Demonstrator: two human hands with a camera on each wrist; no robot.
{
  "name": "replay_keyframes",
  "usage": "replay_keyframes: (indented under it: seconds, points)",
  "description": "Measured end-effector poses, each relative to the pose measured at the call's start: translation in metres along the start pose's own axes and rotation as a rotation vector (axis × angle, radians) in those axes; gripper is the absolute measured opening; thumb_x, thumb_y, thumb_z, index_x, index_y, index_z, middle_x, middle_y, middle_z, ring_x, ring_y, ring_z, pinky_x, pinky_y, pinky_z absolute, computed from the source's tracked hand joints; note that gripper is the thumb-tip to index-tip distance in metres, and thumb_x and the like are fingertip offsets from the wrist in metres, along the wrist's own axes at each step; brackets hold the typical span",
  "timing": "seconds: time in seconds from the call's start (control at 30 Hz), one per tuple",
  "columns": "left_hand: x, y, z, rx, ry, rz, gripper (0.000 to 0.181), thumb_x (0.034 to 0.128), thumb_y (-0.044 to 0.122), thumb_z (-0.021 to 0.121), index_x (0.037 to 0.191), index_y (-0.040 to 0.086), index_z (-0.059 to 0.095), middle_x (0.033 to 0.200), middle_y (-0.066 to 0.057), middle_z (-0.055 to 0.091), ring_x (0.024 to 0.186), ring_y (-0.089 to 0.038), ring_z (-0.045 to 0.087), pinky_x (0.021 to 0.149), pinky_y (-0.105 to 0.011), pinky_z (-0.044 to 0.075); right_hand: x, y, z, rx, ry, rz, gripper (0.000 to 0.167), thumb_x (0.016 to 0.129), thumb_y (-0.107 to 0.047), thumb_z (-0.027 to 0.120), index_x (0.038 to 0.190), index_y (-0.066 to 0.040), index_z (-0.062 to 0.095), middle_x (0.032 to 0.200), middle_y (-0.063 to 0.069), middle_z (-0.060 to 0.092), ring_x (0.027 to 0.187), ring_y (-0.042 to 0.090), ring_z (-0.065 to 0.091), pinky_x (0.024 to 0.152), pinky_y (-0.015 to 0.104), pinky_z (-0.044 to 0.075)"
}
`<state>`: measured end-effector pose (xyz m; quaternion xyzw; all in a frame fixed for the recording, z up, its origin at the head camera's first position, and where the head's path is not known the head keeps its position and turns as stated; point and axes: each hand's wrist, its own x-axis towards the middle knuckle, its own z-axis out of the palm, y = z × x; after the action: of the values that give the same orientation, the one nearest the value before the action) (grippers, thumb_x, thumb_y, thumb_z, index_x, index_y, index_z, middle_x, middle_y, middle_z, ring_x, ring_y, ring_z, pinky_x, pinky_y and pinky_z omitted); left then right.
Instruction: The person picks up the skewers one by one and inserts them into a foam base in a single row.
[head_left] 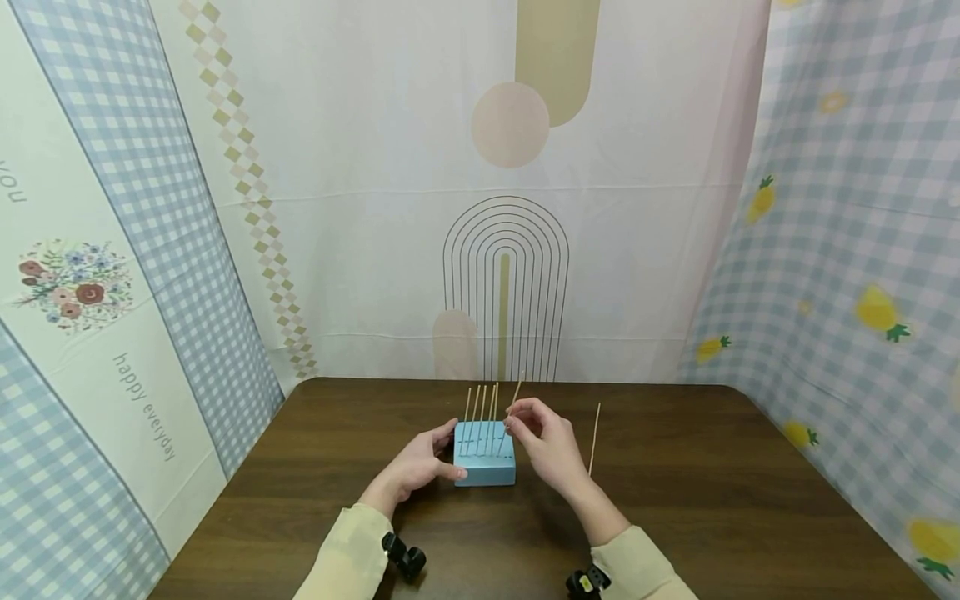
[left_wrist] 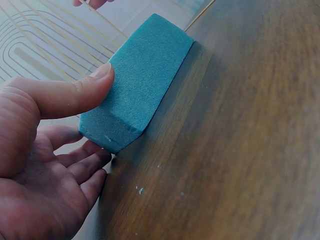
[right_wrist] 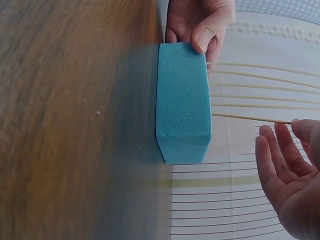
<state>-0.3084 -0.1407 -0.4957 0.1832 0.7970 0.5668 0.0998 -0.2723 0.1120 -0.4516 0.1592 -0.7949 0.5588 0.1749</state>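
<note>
A blue foam block [head_left: 485, 476] stands on the wooden table, several thin wooden sticks [head_left: 480, 408] upright in its top. My left hand [head_left: 418, 463] holds the block at its left side. In the left wrist view the thumb [left_wrist: 75, 97] presses the front face while the other fingers lie by the side. With thumb and fingertips, my right hand [head_left: 549, 443] pinches one stick [head_left: 519, 387] above the block's right part. In the right wrist view that stick [right_wrist: 245, 118] reaches the block's top; how deep it sits cannot be seen.
One loose stick [head_left: 596, 433] lies on the table [head_left: 675, 492] to the right of my right hand. Small blue crumbs [left_wrist: 140, 190] dot the wood near the block. Patterned cloth [head_left: 375, 275] hangs behind the table and along both sides.
</note>
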Motion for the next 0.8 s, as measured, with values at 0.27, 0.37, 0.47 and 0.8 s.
replay_keyframes:
  seconds: [0.27,0.37,0.47,0.8]
  points:
    - [-0.0001,-0.0002,0.0009,0.0,0.002,-0.004,0.102,0.08,0.003,0.09,0.164,-0.004,0.034,0.165,-0.029,0.039,0.153,-0.047,0.035,0.124,-0.06,0.027,-0.001,0.0,0.0012,-0.041,0.0,-0.002,0.01,0.1,-0.007,0.076,0.108,-0.013,0.073,0.093,0.0,0.076,0.085,0.015,0.072,0.076,0.026,0.059]
    - [-0.0002,0.0005,0.0008,0.004,0.003,-0.004,0.101,0.0799,0.003,0.09,0.164,-0.004,0.035,0.165,-0.029,0.04,0.153,-0.047,0.036,0.124,-0.06,0.027,-0.0011,-0.0002,0.0013,-0.053,0.0,-0.004,0.01,0.1,-0.008,0.077,0.108,-0.013,0.073,0.093,-0.001,0.075,0.085,0.014,0.071,0.076,0.026,0.058]
    - [-0.0003,0.0016,0.0005,0.009,0.004,-0.007,0.101,0.0801,0.004,0.091,0.165,-0.003,0.035,0.165,-0.028,0.04,0.154,-0.046,0.036,0.124,-0.061,0.027,-0.0009,0.0006,0.0017,-0.063,0.0,-0.008,0.01,0.1,-0.008,0.077,0.107,-0.013,0.074,0.092,-0.001,0.075,0.084,0.014,0.071,0.076,0.026,0.058]
    - [-0.0008,0.001,-0.0003,0.013,0.007,-0.013,0.101,0.0804,0.005,0.091,0.165,-0.002,0.036,0.164,-0.028,0.041,0.153,-0.046,0.037,0.124,-0.062,0.027,-0.0006,0.0041,0.0041,-0.09,-0.011,-0.015,0.008,0.1,-0.009,0.076,0.108,-0.01,0.074,0.091,-0.003,0.074,0.084,0.013,0.07,0.076,0.026,0.058]
